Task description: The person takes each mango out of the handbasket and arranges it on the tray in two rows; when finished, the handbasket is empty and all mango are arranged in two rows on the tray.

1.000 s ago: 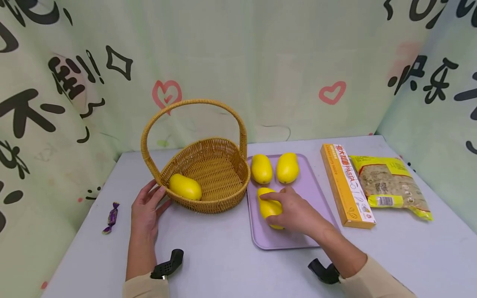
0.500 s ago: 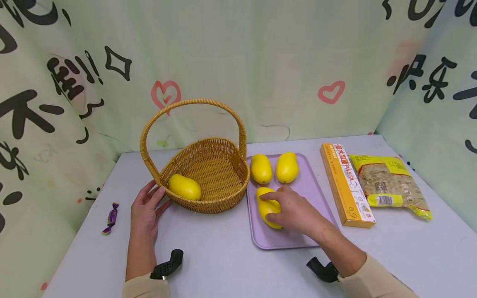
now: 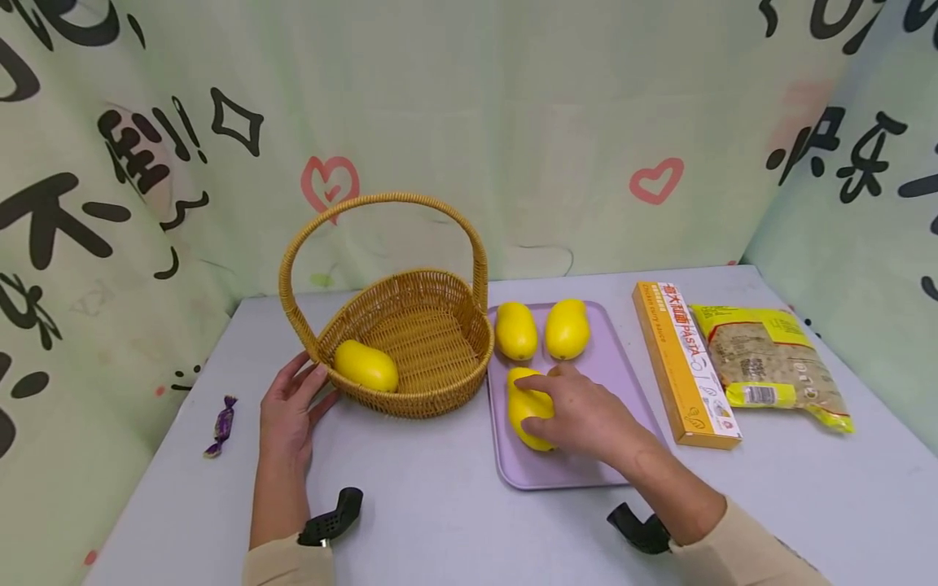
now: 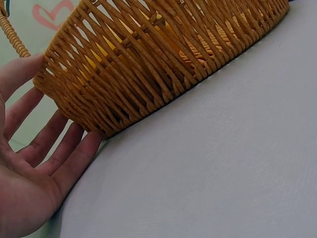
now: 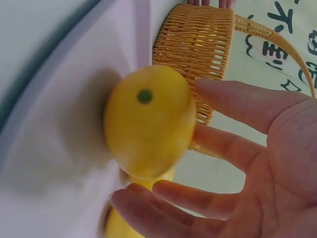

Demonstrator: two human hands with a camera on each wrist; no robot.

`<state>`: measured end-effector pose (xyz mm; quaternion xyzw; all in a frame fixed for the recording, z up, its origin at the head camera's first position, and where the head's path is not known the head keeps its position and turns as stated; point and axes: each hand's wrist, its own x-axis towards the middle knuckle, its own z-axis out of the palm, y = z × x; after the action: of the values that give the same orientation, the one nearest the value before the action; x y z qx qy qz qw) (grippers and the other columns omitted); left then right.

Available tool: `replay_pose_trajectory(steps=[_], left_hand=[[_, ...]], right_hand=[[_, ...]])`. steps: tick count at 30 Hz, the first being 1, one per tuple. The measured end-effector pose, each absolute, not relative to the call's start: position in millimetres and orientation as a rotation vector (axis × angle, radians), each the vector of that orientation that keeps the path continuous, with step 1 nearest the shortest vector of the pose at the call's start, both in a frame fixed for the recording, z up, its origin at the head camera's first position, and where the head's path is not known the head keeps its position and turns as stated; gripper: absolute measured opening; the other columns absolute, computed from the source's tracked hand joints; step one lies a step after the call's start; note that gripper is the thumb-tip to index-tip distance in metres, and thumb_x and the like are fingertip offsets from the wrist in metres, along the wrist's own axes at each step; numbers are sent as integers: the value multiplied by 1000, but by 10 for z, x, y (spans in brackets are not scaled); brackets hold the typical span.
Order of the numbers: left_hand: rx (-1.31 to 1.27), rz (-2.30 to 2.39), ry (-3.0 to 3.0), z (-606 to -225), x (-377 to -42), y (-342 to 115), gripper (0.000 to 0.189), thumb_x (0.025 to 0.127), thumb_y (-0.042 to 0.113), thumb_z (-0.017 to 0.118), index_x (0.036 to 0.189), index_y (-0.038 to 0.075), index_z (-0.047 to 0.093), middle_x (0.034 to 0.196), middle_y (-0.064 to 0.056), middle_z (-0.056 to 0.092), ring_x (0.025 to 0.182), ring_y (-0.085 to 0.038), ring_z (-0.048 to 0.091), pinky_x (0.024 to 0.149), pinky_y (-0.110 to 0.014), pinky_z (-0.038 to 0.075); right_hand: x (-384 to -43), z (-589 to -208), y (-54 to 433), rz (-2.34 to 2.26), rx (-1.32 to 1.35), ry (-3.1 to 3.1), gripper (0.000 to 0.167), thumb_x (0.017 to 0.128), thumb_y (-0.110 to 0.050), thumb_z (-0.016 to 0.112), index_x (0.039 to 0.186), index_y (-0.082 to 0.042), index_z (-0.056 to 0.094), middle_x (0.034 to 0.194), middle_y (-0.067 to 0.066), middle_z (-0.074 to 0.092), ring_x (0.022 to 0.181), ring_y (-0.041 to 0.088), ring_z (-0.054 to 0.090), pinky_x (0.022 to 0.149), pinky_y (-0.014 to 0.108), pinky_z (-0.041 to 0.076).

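A wicker basket with a tall handle stands at the left of the table, one yellow oval fruit lying inside it. My left hand touches the basket's left side; in the left wrist view its fairly straight fingers rest against the outer wall, thumb at the rim. On a lilac tray my right hand holds another yellow fruit, thumb and index finger laid over it. The right wrist view shows this fruit's green stem spot. Two more fruits lie farther back on the tray.
Right of the tray lie an orange pasta box and a clear-and-yellow bag of brownish food. A purple wrapped candy lies at the far left. A printed curtain hangs behind the table.
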<state>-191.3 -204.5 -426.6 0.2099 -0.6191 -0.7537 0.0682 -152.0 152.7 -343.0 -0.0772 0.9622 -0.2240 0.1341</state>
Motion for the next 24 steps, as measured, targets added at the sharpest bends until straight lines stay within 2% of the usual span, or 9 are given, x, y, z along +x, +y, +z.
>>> replay_pose_trajectory(steps=[5,8,10,12,16,19,24], left_hand=[[643,-2271,-1855,-4259,-1916,-2054,60,96,36,74,152,30,52,138,4,56,121,-12,63,98,-28,58],[634,-2269,-1860,-4255,-1912,-2059,61,96,36,73,152,30,52,138,4,56,121,-13,62,99,-29,58],[625,-2269,-1863,-4255,-1911,-2060,61,96,37,73,153,29,51,137,3,55,122,-13,62,100,-29,57],[623,-2271,-1861,-4255,-1914,-2059,62,95,38,74,153,29,51,137,4,55,122,-13,62,100,-30,57],[623,-2279,-1859,-4262,-1922,-2057,63,94,38,75,152,29,52,137,3,56,122,-14,62,99,-29,58],[625,-2277,-1865,-4264,-1919,-2055,63,94,38,75,152,29,52,137,3,55,123,-14,62,99,-29,58],[625,-2279,-1870,-4257,-1914,-2049,62,95,37,74,153,29,51,139,2,55,123,-14,62,100,-29,57]], right_hand=[[-1540,-3326,1511,-604,-271,2836,56,90,-30,79,144,-23,63,147,22,53,104,29,59,78,40,56],[-1565,-3265,1493,-628,-302,2841,55,91,-29,78,144,-22,63,143,21,55,102,28,58,74,37,55],[-1587,-3227,1484,-659,-339,2838,53,92,-29,77,143,-22,63,142,21,55,104,28,59,76,38,57],[-1615,-3191,1479,-701,-379,2824,51,93,-29,75,142,-22,63,144,20,56,113,31,60,84,44,59],[-1694,-3127,1465,-785,-468,2774,48,95,-27,72,142,-19,63,145,13,60,130,35,57,100,52,57],[-1766,-3100,1450,-851,-546,2723,49,96,-26,72,143,-14,62,141,9,64,130,34,59,102,50,57],[-1886,-3097,1421,-982,-710,2619,49,96,-24,72,142,-12,62,140,10,63,122,33,63,102,47,57]])
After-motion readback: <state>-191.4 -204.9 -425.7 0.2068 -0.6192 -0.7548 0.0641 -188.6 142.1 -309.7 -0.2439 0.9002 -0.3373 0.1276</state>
